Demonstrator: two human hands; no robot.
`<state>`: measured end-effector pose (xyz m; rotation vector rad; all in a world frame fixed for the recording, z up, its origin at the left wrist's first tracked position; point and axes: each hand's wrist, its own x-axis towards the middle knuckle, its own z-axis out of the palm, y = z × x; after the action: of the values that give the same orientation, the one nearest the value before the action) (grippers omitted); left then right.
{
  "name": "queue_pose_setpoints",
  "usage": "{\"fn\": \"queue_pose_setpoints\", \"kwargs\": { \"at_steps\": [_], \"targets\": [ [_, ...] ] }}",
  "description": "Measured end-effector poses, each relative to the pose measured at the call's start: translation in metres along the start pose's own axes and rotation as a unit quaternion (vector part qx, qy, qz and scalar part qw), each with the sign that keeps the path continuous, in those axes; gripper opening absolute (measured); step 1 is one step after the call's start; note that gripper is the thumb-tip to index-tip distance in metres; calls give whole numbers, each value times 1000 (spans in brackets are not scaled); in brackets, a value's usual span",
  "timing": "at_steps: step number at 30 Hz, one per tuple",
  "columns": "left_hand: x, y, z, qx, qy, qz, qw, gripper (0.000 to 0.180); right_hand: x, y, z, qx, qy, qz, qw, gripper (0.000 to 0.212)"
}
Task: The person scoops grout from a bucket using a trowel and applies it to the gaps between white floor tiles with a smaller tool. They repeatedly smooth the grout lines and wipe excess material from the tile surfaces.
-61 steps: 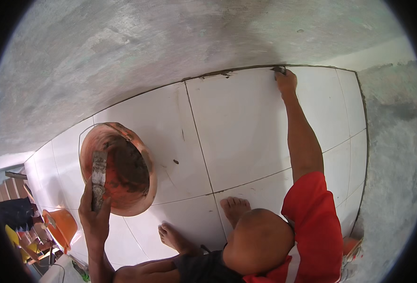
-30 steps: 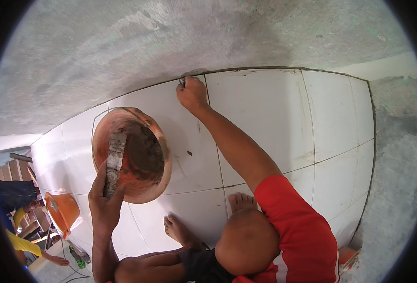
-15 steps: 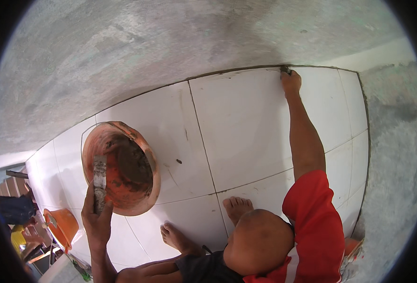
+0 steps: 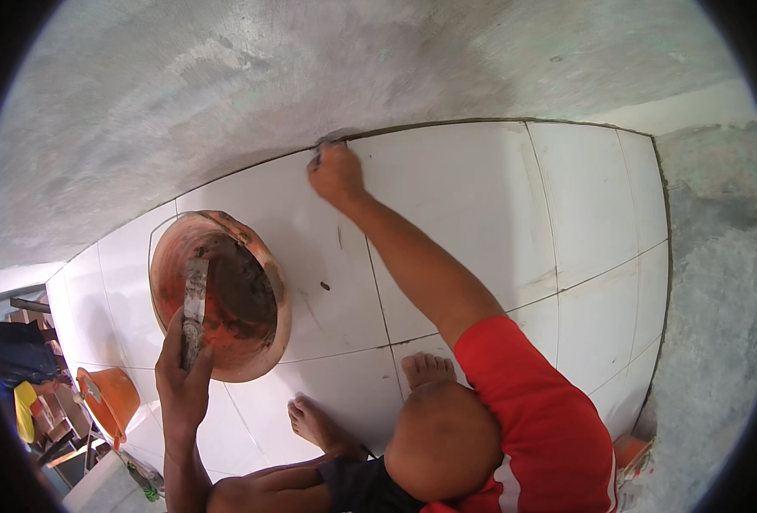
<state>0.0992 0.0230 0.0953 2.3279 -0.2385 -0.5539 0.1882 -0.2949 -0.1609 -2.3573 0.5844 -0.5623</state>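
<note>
My left hand (image 4: 182,380) is wrapped round the lower end of a flat, cement-smeared scraper (image 4: 195,291), its blade pointing up over the bucket. Beneath it stands an orange bucket (image 4: 281,329), stained inside, with grey wet mortar (image 4: 242,278) in it and a thin wire handle. Stretched out to the far edge of the floor, my right hand (image 4: 337,175) is closed and pressed against the dark joint (image 4: 447,124) between the tiles and the wall. A little dark material shows at its fingertips; what the fingers hold is mostly hidden.
White floor tiles (image 4: 447,214) meet a grey plastered wall (image 4: 310,60). A dark crumb (image 4: 325,285) lies near the bucket. My bare feet (image 4: 430,369) and knee are close by. At left stand a second orange bucket (image 4: 113,402) and assorted clutter (image 4: 53,419).
My right hand has swept left along the wall joint, from the right part of the floor to above the bucket's right side. The scraper has shifted slightly right in my left hand.
</note>
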Motion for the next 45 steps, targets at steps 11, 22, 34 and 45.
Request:
{"fn": "queue_pose_setpoints", "kwargs": {
  "at_steps": [11,22,34,45],
  "targets": [
    [-11,27,-2,-218,-82,-118,965,44,-58,-73,-127,606,-227,145,749,31],
    [-24,53,-7,-365,-162,-107,911,44,-104,-163,-166,216,-99,-348,907,50],
    [-32,39,-14,-471,-159,-140,856,43,-126,-151,-177,124,-106,-444,881,46],
    [-35,38,-15,-481,-149,-113,857,46,-124,-140,-182,532,-270,-57,801,31]
  ]
}}
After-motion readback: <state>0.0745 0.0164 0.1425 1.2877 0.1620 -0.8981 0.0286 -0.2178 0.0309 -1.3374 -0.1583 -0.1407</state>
